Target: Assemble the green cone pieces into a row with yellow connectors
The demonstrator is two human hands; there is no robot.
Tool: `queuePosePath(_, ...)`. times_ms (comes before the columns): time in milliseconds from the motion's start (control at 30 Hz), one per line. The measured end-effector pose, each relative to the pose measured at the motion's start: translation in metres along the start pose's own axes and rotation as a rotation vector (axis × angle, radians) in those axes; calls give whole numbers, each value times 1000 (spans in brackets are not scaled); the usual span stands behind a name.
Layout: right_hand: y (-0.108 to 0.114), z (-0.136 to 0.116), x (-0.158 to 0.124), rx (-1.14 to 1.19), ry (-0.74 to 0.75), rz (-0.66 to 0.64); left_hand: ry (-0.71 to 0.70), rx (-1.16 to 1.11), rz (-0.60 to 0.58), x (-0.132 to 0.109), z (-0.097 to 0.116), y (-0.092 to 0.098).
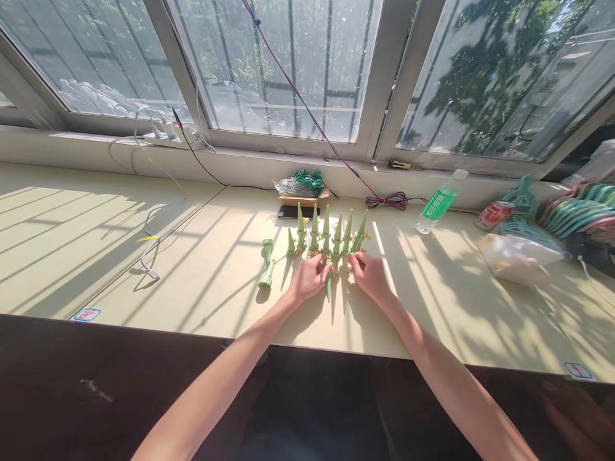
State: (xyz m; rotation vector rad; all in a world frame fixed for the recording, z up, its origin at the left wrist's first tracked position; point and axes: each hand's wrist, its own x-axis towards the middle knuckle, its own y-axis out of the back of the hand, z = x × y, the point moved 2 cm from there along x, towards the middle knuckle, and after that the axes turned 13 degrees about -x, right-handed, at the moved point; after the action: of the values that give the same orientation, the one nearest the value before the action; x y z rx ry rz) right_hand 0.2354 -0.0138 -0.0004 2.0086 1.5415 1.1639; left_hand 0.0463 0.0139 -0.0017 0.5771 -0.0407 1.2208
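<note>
Several pale green pointed cones (326,225) stand upright in close rows on the table, with small yellowish bits beside some of them. My left hand (310,276) is closed in a pinch at the front of the group. From its fingertips a green cone (329,288) points down toward the table's front edge. Across from it, my right hand (369,274) is also pinched, close to the front right cones; what lies between its fingertips is too small to make out. Left of the group, green flared pieces (266,272) lie end to end.
Behind the cones are a dark phone (295,212) and a small cardboard box (300,200) with plastic wrap. A bottle (438,203), a drink can (494,214) and a white bag (519,258) are at right. A white cable (151,269) lies at left; coiled wire (388,201) lies behind.
</note>
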Motion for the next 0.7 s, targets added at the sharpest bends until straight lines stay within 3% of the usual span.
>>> queuePosePath(433, 8, 4, 4, -87, 75, 32, -3, -23, 26, -2, 0, 5)
queuePosePath(600, 7, 7, 4, -78, 85, 36, 7, 1, 240, -2, 0, 16)
queuePosePath(700, 6, 8, 4, -64, 81, 21, 37, 28, 296, -3, -2, 20)
